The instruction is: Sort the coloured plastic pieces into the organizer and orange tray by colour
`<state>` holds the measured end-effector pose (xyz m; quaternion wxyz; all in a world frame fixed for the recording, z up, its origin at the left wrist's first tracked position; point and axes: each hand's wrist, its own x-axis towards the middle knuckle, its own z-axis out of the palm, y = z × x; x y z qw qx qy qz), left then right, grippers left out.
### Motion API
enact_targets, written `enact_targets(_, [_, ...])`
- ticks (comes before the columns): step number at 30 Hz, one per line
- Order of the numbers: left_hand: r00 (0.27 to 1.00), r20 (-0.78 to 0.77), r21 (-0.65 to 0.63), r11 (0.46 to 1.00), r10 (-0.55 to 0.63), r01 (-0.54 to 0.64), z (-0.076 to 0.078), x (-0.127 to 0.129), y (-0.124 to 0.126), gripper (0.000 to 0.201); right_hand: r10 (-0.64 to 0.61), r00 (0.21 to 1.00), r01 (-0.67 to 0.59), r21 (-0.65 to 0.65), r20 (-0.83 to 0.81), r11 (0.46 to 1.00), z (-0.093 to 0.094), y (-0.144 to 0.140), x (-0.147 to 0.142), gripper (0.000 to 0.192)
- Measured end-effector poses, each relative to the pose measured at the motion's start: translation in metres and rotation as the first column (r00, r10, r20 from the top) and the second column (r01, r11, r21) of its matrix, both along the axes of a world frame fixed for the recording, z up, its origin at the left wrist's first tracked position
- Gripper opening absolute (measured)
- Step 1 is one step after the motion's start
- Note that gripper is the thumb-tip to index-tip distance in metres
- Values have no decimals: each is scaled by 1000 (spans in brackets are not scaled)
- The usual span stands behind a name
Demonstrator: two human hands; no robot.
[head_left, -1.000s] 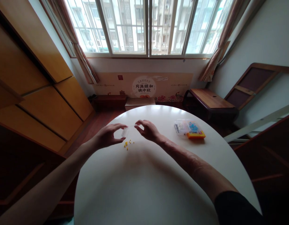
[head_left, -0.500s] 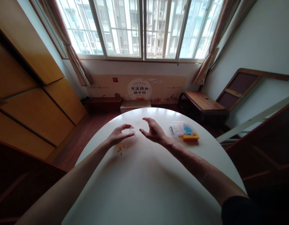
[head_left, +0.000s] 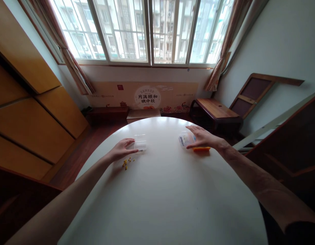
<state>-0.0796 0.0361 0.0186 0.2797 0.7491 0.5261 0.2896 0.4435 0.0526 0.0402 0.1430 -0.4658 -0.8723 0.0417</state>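
Observation:
My left hand (head_left: 121,148) rests on the white round table (head_left: 162,190) and holds a small clear plastic box (head_left: 140,144) with its lid swung open. A little heap of yellow beads (head_left: 127,162) lies on the table just below that hand. Far to the right, my right hand (head_left: 202,137) lies with fingers spread over a clear bead case (head_left: 186,139) that has an orange base (head_left: 201,149). Whether this hand grips the case is unclear.
A low wooden bench (head_left: 215,110) stands beyond the table at right, with a folded frame against the wall. Wooden cabinets (head_left: 40,115) line the left side. Under the windows a printed board (head_left: 147,97) leans on the wall.
My right hand let go of the small clear box and moved right onto the bead case. The small box now sits on the table at my left hand. My view shifted left.

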Motion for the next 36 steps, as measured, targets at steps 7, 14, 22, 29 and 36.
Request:
enact_targets(7, [993,-115,97,995,22,-10,21,-5,-18,93,51,998,-52,-62,-25,997,-3,7,-10,110])
enact_targets(14, [998,63,253,967,-20,4,40,46,-52,47,217,963,-221,-3,-161,975,26,-22,-51,109])
enact_targets(22, [943,102,65,948,-316,310,11,98,-70,64,430,860,-473,-110,-275,874,37,-63,-117,104])
enact_targets(29, [874,341,-125,905,-346,407,6,101,-57,70,470,810,-545,-156,-349,823,32,-72,-134,110])
enact_targets(36, [871,367,-106,915,-327,389,3,106,-54,59,472,791,-567,-176,-388,805,30,-77,-135,107])
